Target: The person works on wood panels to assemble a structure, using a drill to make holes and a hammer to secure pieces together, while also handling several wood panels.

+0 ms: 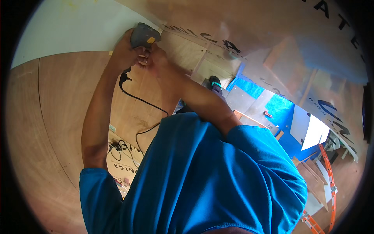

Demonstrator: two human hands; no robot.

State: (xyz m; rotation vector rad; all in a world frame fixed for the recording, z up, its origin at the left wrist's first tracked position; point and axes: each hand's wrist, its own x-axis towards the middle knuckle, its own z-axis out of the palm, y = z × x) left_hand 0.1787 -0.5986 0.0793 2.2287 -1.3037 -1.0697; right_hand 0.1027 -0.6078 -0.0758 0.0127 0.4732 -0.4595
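Held high, at the upper left of the head view, a dark grey tool (145, 36) with a small yellow label (150, 39), in the picture close to the corner between white panel (78, 35) and wood wall (78, 85); real gap to these surfaces not possible to judge. Left grip (124, 54) closed around the left and lower side of the tool, fingers curled, probably carrying most of the weight. Right grip (159, 58) at the lower right side, fingertips bent, very near to the tool or touching it, and just beside the left fingers; cannot tell whether pinching some small part or only resting there. From the left grip, wide end of the tool up and slightly to the right; from the right grip, up and a little to the left. Nearer of the two: the left, in clear contact. Long axis apparently running from this wide end downward, behind the left grip, but with the middle hidden, so not certain. Below the left grip, a black plug (123, 77) hanging, and a cord (142, 100) curving rightward to near the blue shirt (187, 167). Well apart, at right, an orange ladder (329, 183).
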